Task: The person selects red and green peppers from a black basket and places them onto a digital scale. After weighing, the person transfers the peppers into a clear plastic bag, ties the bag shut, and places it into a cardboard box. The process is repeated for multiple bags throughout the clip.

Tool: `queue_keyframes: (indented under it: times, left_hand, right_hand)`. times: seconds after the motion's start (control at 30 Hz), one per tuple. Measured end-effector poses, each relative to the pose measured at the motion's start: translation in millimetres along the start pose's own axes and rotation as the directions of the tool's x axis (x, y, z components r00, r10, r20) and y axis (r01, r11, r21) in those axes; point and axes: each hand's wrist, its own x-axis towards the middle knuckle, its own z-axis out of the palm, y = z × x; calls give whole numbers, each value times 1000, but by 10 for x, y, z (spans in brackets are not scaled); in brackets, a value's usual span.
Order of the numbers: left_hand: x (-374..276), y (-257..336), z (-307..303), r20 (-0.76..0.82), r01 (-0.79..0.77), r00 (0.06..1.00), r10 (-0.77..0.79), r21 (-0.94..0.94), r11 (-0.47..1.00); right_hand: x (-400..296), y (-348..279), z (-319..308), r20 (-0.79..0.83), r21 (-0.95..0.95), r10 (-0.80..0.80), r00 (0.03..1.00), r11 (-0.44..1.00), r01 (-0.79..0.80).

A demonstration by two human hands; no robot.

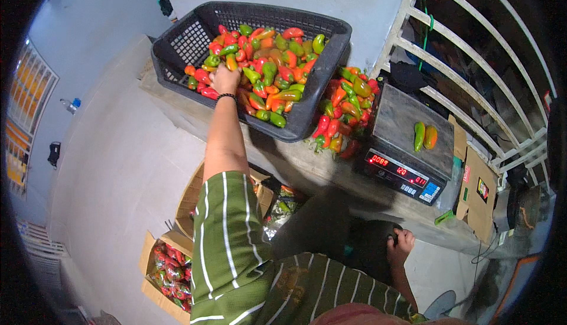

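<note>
My left hand (225, 80), with a dark beaded bracelet at its wrist, reaches into a black plastic crate (341, 37) of red, orange and green peppers (269, 74). Its fingers are among the peppers, right by an orange-yellow pepper (231, 62); whether they grip one is hidden. Low on the right, my right hand (402, 243) is beside my dark-clothed leg with its fingers bent. Something dark lies at its fingertips, too dim to tell apart from the cloth. Two peppers (424, 135), one green and one orange-green, lie on the metal plate of a digital scale (394, 112).
Loose peppers (347, 103) are heaped on the concrete ledge (283, 156) between crate and scale. Flattened cardboard (478, 187) lies right of the scale, before a white metal grille (460, 54). On the floor stands a cardboard box (148, 254) of plastic-wrapped peppers (170, 272).
</note>
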Motion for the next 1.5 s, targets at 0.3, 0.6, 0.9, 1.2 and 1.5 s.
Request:
queue_keyframes:
  times: [0.3, 0.6, 0.9, 1.2, 1.5]
  left_hand:
    - [-611, 144, -506, 362, 447, 840, 404, -883, -140]
    - [-1349, 715, -1227, 309, 380, 819, 483, -924, -53]
    - [-2232, 1041, -1179, 784, 641, 187, 591, -554, 532]
    - [-2352, 2013, -333, 429, 277, 718, 549, -899, 339]
    - [-1434, 1460, -688, -422, -658, 750, 510, -562, 502]
  right_hand:
    - [-1, -23, 11, -61, -19, -31, 998, 999, 30]
    - [1, -29, -27, -3, 25, 40, 999, 999, -40]
    - [-48, -11, 32, 7, -28, 73, 997, 997, -72]
    - [-25, 62, 58, -67, -2, 20, 998, 1000, -20]
    - [-14, -44, -16, -22, 30, 49, 999, 998, -48]
